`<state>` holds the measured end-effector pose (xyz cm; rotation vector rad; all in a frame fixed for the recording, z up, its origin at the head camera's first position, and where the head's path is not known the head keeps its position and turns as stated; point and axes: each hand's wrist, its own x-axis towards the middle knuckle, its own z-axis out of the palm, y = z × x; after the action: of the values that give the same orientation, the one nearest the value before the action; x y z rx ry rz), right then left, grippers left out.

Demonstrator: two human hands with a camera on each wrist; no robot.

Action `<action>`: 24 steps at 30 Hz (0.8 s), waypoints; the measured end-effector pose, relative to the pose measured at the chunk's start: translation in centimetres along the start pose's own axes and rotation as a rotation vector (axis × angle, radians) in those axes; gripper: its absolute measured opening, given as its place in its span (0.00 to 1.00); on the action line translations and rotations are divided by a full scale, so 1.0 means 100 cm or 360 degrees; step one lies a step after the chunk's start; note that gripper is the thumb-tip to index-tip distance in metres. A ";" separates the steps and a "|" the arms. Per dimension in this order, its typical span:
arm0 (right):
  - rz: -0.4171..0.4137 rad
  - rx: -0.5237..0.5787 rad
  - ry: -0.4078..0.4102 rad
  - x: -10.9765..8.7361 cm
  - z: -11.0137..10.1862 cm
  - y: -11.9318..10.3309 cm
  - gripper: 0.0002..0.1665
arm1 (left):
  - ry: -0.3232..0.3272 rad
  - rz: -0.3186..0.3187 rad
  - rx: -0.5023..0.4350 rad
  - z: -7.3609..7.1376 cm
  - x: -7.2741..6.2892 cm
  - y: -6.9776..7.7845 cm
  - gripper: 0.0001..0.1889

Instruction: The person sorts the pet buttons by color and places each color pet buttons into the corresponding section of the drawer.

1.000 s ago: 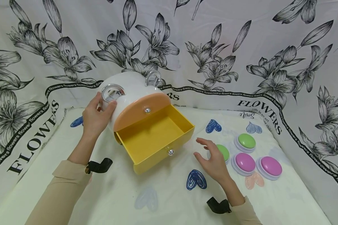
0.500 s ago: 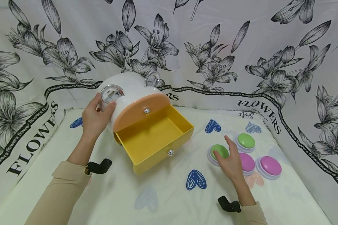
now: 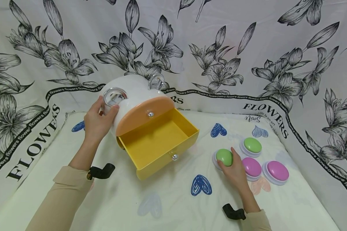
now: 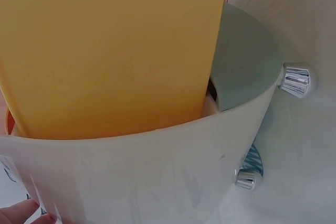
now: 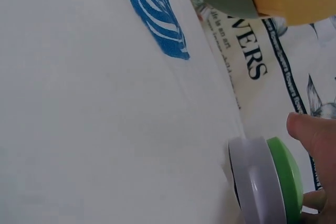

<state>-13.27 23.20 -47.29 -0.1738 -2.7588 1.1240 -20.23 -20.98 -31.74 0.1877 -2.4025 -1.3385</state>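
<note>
A white domed drawer box (image 3: 134, 91) with an orange drawer front (image 3: 146, 115) stands left of centre. Its yellow drawer (image 3: 159, 136) is pulled out, with nothing inside. My left hand (image 3: 98, 120) grips the box's left side by a clear round piece (image 3: 115, 96), thumb in front; only its fingertips (image 4: 23, 212) show in the left wrist view. On the right, my right hand (image 3: 234, 168) is at a green push button (image 3: 224, 157) with a white base, thumb and fingers spread at its dome. In the right wrist view the thumb (image 5: 310, 129) is apart from the button.
Right of my right hand are another green push button (image 3: 252, 145) and two pink ones, the nearer pink button (image 3: 252, 166) close beside the hand. A flower-print cloth (image 3: 219, 48) hangs behind. Silver knobs stick out from the drawer fronts, such as the lower knob (image 3: 174, 157).
My right hand has moved right, from beside the yellow drawer to the nearest green button, and come down around its dome. My left hand and the drawer box have stayed put.
</note>
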 end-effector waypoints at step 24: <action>0.0203 -0.0116 -0.0023 0.000 0.000 -0.006 0.49 | 0.0011 -0.0018 -0.0004 0.000 -0.001 0.001 0.35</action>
<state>-13.35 22.79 -46.90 -0.3570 -2.8382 1.0574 -20.14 -20.91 -31.65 0.2048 -2.3977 -1.3433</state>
